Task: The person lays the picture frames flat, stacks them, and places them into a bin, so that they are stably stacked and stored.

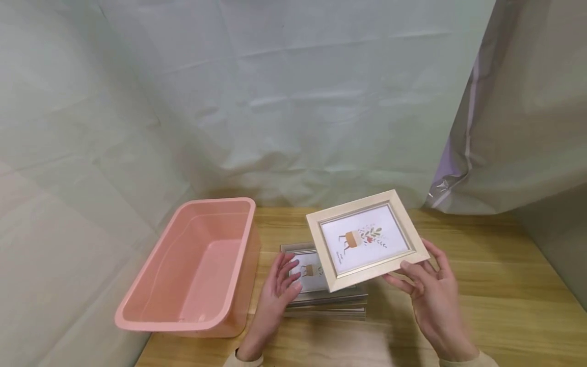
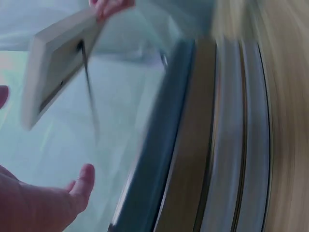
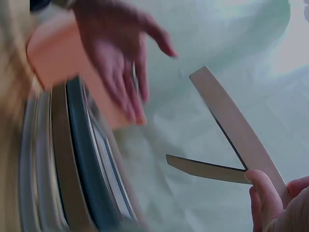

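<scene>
My right hand (image 1: 435, 295) pinches a cream picture frame (image 1: 315, 218) by its near right corner, thumb on the front. The picture in it shows a plant in an orange and white pot. In the right wrist view its stand leg (image 3: 207, 169) juts out from the back. Below it lies a stack of picture frames (image 1: 321, 296), with a grey one on top, partly hidden by the held frame. Beside the stack's left edge, my left hand (image 1: 275, 295) has its fingers spread and relaxed, holding nothing.
A pink plastic tub (image 1: 249, 255) stands left of the stack on the wooden table (image 1: 504, 285). Pale sheeting (image 1: 321, 102) hangs behind and to the left. A grey-brown curtain (image 1: 527, 112) hangs at the right, over the back of the table.
</scene>
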Tool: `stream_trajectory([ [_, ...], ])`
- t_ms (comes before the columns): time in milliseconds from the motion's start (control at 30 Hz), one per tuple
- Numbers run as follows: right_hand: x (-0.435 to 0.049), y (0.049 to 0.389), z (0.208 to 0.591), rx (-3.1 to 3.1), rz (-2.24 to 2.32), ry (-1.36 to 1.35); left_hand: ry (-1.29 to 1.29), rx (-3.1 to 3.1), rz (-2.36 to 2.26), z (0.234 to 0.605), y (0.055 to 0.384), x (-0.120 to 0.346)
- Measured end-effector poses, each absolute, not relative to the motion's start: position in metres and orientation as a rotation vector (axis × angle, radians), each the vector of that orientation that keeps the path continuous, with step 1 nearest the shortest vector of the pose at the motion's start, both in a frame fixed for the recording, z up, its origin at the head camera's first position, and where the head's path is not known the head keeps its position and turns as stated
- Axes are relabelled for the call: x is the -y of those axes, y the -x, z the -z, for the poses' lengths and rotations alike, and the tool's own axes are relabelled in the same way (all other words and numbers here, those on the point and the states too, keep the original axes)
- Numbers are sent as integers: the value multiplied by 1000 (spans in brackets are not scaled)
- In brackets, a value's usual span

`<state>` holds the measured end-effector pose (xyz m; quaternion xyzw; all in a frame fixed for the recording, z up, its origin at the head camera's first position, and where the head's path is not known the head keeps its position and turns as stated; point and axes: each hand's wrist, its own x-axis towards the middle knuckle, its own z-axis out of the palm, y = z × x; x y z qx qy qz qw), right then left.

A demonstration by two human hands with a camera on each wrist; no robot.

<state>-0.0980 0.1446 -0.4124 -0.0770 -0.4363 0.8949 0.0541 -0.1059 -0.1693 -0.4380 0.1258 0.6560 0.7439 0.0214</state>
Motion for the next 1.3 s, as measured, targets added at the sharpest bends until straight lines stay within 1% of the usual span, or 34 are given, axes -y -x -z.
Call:
stream_trajectory([
  [167, -122, 84, 417, 1434, -2737, 255, -393, -1442, -2413, 440, 114, 164],
  [267, -112, 80, 417, 1487, -2730, 273, -366, -1343, -2423, 439, 114, 163],
  [500, -107, 79, 420, 1528, -2696, 296, -398, -1429, -2515, 439, 117, 165],
  [700, -102, 81, 424, 1540, -2677, 298, -400, -1591, -2505, 433, 115, 166],
  [1033, -96, 86, 427, 1628, -2622, 423, -417, -1712, -2490, 427, 110, 169],
  [1300, -95, 88, 430, 1654, -2622, 469, -442, -1819, -2473, 428, 105, 173],
])
